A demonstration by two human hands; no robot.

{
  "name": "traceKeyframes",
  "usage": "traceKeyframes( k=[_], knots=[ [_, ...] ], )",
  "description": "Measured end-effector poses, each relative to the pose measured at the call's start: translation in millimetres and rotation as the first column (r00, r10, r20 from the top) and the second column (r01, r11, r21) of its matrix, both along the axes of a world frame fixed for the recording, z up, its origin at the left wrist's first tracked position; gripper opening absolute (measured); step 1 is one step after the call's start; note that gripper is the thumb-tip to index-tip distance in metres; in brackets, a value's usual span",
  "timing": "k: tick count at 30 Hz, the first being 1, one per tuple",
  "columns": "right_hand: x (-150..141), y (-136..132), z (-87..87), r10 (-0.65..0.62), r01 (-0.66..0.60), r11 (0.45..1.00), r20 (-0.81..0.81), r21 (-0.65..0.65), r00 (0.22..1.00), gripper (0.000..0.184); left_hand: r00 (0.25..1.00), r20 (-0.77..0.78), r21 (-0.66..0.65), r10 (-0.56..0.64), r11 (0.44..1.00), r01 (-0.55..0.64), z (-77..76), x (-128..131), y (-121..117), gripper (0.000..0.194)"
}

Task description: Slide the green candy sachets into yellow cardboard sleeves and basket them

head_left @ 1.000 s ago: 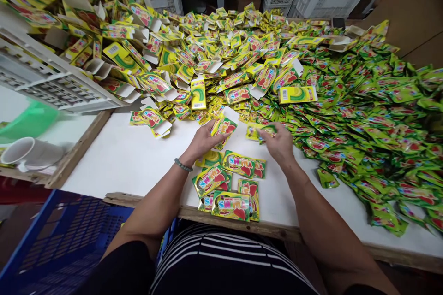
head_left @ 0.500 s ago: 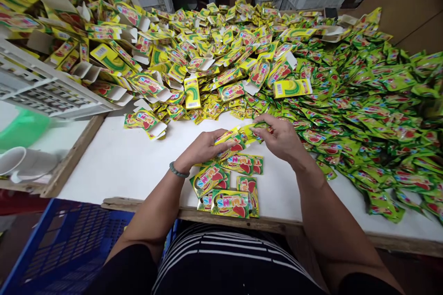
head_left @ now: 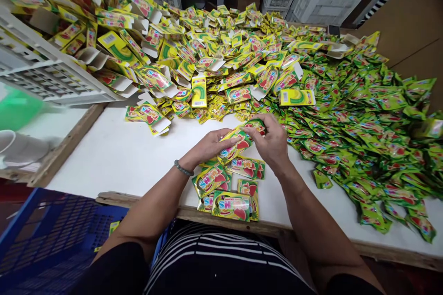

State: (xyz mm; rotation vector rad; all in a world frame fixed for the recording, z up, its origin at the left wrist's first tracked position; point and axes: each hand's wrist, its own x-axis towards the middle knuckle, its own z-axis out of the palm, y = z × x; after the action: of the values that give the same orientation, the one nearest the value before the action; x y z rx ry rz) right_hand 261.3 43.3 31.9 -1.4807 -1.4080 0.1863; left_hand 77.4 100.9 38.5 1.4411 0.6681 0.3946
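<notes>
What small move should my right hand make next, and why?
Probably ease the packet into the carton: your left hand grips the carton, while your right hand holds the packet at the carton's upper end.

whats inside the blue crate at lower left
Inside the blue crate, small yellow-green pieces show beside the left forearm, too little visible to identify. The forearm, dark sleeve and wooden table edge cover its right side; anything there can't be seen.

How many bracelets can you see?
1: a greenish bracelet, just behind the left hand, which holds a box. None shows at the right hand.
</notes>
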Motion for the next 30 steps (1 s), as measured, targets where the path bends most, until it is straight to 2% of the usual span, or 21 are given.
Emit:
traceKeyframes(
  k=[2,5,8,10,12,14,19,23,25,28,30],
  knots=[
    [-2,-3,-4.5,-0.023,0.022,0.999,0.036,0.024,0.999,0.018,0.999,0.037,-0.069,0.014,0.998,-0.012,-3.3,1,-1,0.044],
    [-1,-7,-7.3,-0.007,0.008,1.0,0.051,-0.023,0.999,0.02,0.997,0.067,-0.113,0.024,0.993,-0.016,-7.1,3,-2,0.045],
    [0,-11,-7.7,0.094,-0.094,0.993,0.003,-0.069,0.996,0.026,0.994,0.08,-0.049,0.073,0.996,-0.07,-8.1,5,-2,0.042],
    [1,-12,-8.6,0.148,-0.156,0.985,-0.1,-0.074,0.984,0.033,0.99,0.088,0.008,0.11,0.994,-0.111,-7.3,5,0,0.04],
    [5,-13,-10.2,0.154,-0.172,0.983,-0.229,-0.061,0.961,0.04,0.991,0.082,0.048,0.106,0.993,-0.11,-5.8,5,0,0.04],
    [11,-14,-11.4,0.139,-0.171,0.982,-0.305,-0.08,0.942,0.039,0.995,0.069,0.076,0.075,0.994,-0.081,-4.2,5,0,0.04],
    [24,-17,-8.0,0.111,-0.159,0.974,-0.277,-0.159,0.954,0.023,0.999,0.041,0.123,0.009,0.992,-0.014,-2.7,7,-3,0.039],
    [25,-17,-6.4,0.178,-0.246,0.948,-0.303,-0.201,0.936,0.024,1.0,-0.012,0.172,-0.007,0.985,0.009,-4.9,8,-2,0.039],
    [24,-17,-6.9,0.198,-0.291,0.932,-0.368,-0.217,0.908,0.028,1.0,-0.018,0.186,0.004,0.983,0.0,-5.7,8,-1,0.039],
    [23,-17,-5.8,0.171,-0.307,0.928,-0.492,-0.211,0.854,0.031,1.0,-0.026,0.21,0.008,0.978,-0.003,-6.1,7,-1,0.039],
    [19,-18,-2.9,0.154,-0.298,0.926,-0.488,-0.232,0.859,0.031,0.999,-0.049,0.249,-0.001,0.968,0.013,-6.8,7,-2,0.038]
  ],
)
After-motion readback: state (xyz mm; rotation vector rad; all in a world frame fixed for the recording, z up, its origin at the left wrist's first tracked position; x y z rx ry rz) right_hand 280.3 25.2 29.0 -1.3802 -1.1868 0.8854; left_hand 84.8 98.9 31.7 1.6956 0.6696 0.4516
